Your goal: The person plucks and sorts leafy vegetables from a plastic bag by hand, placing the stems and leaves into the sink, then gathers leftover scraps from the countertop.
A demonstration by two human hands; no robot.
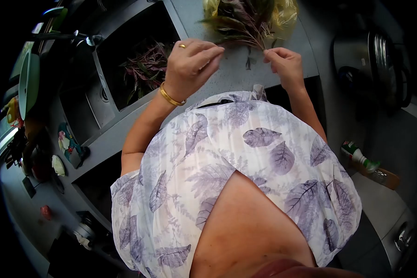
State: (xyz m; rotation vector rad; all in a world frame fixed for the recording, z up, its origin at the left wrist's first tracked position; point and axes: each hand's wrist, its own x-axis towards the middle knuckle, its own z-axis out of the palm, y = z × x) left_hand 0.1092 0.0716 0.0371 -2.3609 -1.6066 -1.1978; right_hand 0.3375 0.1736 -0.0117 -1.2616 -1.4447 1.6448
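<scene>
On the grey counter, a bunch of purple-green leafy stems (pixel 238 25) lies on a yellow translucent plastic bag (pixel 286 18). My right hand (pixel 286 65) pinches the end of a stem at the bunch's lower right. To the left, my left hand (pixel 193 62), with a ring and a gold bracelet (pixel 170 96), is raised beside the sink edge. Its thumb and fingertips are pressed together, and what they hold, if anything, is too small to make out. More purple leaves (pixel 146 69) lie in the dark sink basin just left of it.
A second steel basin (pixel 87 106) and a faucet (pixel 93 40) are at the left. A large metal pot (pixel 370 60) stands at the right. Lower right are a green-and-white bottle (pixel 354 152) and a brown board (pixel 384 178). A light green basin (pixel 28 83) is at far left.
</scene>
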